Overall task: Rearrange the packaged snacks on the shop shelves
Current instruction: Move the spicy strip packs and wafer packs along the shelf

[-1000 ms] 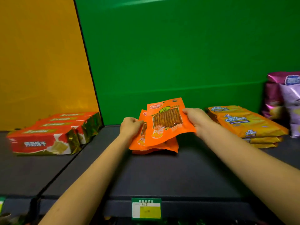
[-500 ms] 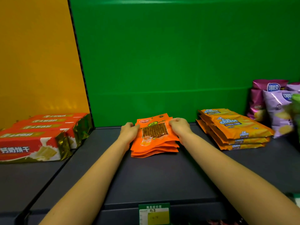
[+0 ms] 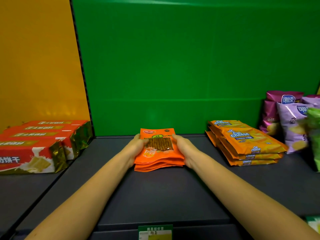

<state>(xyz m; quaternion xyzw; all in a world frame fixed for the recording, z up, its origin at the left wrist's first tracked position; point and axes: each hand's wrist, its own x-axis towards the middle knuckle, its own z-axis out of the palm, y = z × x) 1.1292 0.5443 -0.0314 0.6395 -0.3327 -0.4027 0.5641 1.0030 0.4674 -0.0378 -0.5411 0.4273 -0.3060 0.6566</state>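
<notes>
A stack of several orange snack packets with a clear window lies flat on the dark shelf, in the middle near the green back wall. My left hand grips the stack's left edge, thumb on the top packet. On the stack's right edge my right hand holds it the same way. Both forearms reach in from the front.
Red biscuit boxes lie on the left shelf section by the yellow wall. A pile of orange Cal Cheese wafer packs sits to the right, with purple chip bags and a green bag beyond. A price tag hangs on the front edge.
The top packet, held up and tilted a second ago, now lies flat on the stack. Both hands moved to the stack's sides and squared the packets together.
</notes>
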